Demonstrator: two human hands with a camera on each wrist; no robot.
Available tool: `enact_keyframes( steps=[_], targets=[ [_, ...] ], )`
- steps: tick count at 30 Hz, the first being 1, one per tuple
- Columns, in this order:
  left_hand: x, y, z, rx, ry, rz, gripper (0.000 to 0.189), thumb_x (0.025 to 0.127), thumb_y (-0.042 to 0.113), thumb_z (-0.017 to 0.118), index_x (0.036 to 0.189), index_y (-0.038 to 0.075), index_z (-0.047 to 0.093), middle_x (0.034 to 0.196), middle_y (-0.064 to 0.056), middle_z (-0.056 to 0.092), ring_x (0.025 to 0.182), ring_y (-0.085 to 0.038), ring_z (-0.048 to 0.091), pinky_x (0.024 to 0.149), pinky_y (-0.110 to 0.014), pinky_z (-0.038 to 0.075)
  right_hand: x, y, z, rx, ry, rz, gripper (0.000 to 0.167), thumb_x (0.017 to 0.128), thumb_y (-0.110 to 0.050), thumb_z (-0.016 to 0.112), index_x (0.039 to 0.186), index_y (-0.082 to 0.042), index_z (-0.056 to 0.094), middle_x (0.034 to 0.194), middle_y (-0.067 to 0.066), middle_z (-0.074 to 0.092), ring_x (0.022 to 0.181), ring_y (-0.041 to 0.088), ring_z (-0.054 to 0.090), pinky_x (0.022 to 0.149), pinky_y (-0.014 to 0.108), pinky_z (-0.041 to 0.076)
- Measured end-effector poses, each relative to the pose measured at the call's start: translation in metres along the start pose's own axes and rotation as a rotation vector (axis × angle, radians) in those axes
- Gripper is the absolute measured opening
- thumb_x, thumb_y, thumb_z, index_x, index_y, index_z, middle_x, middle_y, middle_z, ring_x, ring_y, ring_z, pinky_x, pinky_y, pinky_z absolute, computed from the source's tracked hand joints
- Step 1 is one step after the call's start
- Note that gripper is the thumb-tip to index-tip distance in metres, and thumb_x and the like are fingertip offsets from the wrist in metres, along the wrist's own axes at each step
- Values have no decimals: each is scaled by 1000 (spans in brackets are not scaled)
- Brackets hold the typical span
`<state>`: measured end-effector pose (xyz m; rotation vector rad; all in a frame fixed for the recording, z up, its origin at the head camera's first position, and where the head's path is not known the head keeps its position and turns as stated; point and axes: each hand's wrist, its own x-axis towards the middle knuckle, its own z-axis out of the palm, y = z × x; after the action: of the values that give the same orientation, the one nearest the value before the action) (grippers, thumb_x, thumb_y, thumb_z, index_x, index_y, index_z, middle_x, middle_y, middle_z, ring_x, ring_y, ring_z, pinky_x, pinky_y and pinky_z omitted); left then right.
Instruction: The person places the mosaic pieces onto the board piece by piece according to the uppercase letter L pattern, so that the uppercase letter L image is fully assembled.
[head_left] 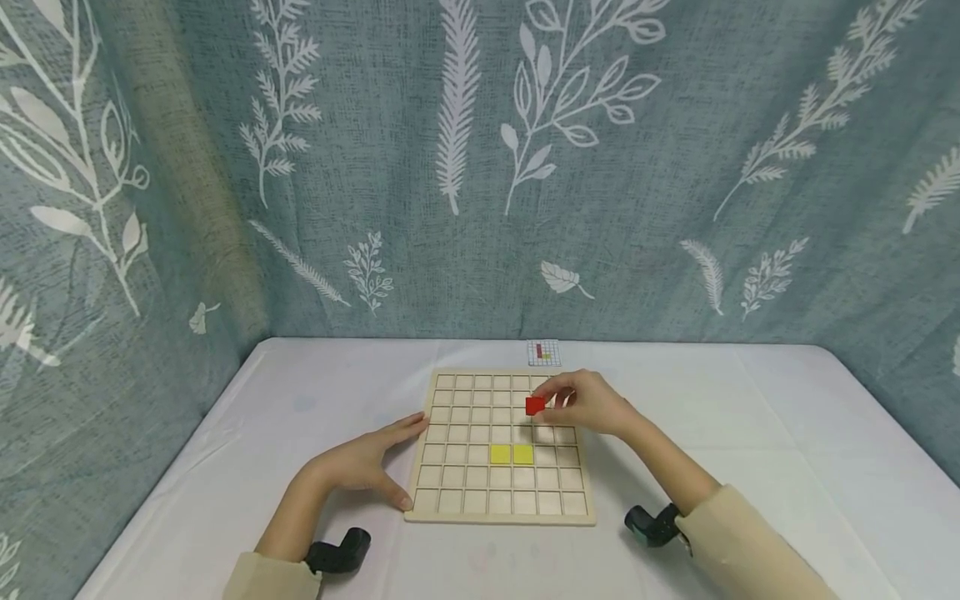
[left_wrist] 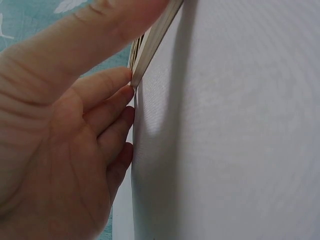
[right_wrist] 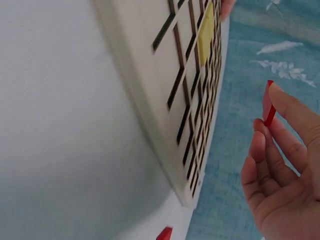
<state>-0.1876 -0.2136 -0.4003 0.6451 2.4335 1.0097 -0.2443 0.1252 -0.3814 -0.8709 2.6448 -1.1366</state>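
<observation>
A wooden grid board (head_left: 450, 519) lies on the white-covered table, with two yellow square tiles (head_left: 511, 454) side by side in one of its rows. Above the upper right part of the grid, my right hand (head_left: 592, 404) pinches a red square tile (head_left: 535, 406) between thumb and fingertips. The right wrist view shows that tile held on edge, raised off the board. My left hand (head_left: 360, 461) rests at the board's left edge, fingers and thumb spread and extended. Its thumb touches near the lower left corner; the fingertips touch the side higher up.
A small card (head_left: 543, 352) printed with a grid and coloured squares lies behind the board. Another red piece (right_wrist: 164, 233) shows at the bottom of the right wrist view. A blue-green leaf-patterned curtain (head_left: 480, 250) hangs along the table's back edge.
</observation>
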Motion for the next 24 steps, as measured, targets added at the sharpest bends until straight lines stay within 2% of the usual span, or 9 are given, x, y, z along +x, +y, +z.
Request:
enact_keyframes(
  steps=[5, 9, 17, 24],
  targets=[
    [0, 2, 1, 3, 7, -8, 107, 58, 25, 85, 144, 2, 26, 152, -19, 14, 137, -44, 10, 106, -61, 13, 10, -4, 5, -27, -24, -55, 26, 77, -17, 74, 100, -6, 70, 93, 4, 69, 67, 7, 57, 59, 23, 49],
    [0, 2, 1, 1, 7, -10, 107, 58, 25, 85, 144, 1, 26, 152, -19, 14, 138, -44, 10, 107, -61, 13, 18, -7, 9, -70, -62, -69, 27, 79, -17, 73, 102, -4, 70, 95, 5, 70, 69, 8, 58, 59, 22, 48],
    [0, -1, -1, -7, -4, -5, 107, 59, 26, 85, 144, 1, 26, 153, -19, 13, 138, -43, 9, 107, -61, 12, 39, -17, 15, -151, -113, 8, 25, 77, -15, 74, 99, -4, 71, 87, 4, 69, 68, 9, 57, 61, 22, 47],
    [1, -1, 0, -3, -1, -10, 108, 58, 25, 86, 145, 2, 26, 153, -18, 13, 138, -43, 9, 107, -61, 13, 58, -21, 24, -158, -134, 87, 19, 77, -15, 74, 94, -6, 72, 82, 1, 68, 67, 10, 57, 58, 22, 47]
  ],
)
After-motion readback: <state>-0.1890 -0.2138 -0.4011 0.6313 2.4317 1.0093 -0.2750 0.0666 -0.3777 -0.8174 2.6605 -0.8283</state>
